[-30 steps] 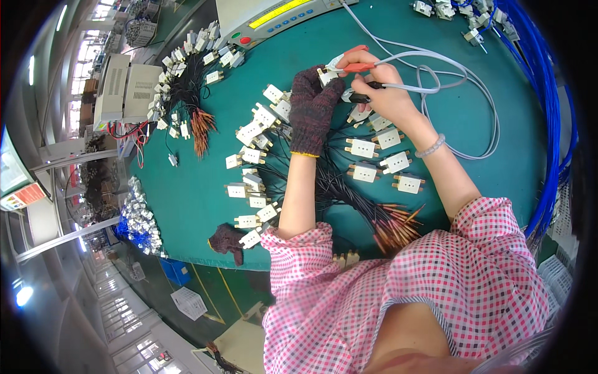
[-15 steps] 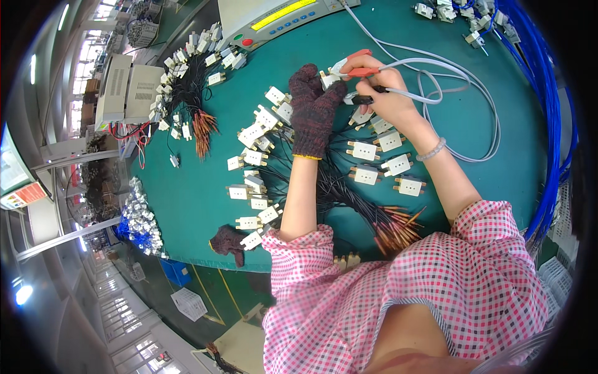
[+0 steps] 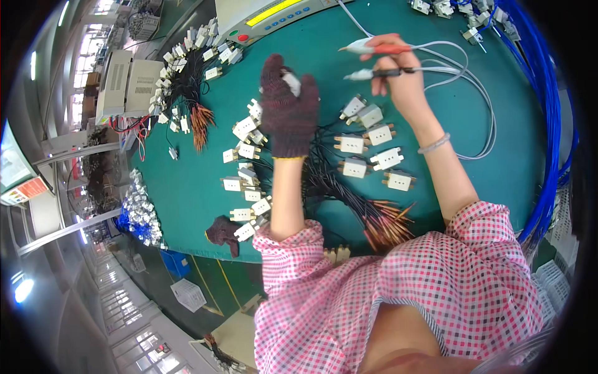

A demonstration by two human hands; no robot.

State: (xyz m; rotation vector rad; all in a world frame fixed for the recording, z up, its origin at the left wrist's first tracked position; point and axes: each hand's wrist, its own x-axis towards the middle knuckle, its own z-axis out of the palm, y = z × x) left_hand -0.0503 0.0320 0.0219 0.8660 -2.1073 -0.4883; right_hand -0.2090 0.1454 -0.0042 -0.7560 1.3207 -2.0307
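Observation:
My left hand (image 3: 288,112), in a dark knitted glove, is closed round a small white plastic connector (image 3: 291,81); only part of it shows between the fingers. To its right, my bare right hand (image 3: 398,78) grips two test clips by their handles, one red (image 3: 391,48) and one black (image 3: 386,73). Their pale tips point left, apart from the connector. Grey leads run from the clips. White connectors on black cables lie on both sides of my left forearm, several at the left (image 3: 244,129) and several at the right (image 3: 351,144).
A test meter (image 3: 261,25) with a yellow display stands at the far edge of the green table (image 3: 193,209). Black cables (image 3: 336,193) end in copper tips near me. A spare dark glove (image 3: 222,234) lies at the near left. Blue cables (image 3: 548,124) hang along the right.
The two clips have come away from the connector, and my right hand has moved right with them. My left hand has shifted left, still holding the connector. The view has moved slightly.

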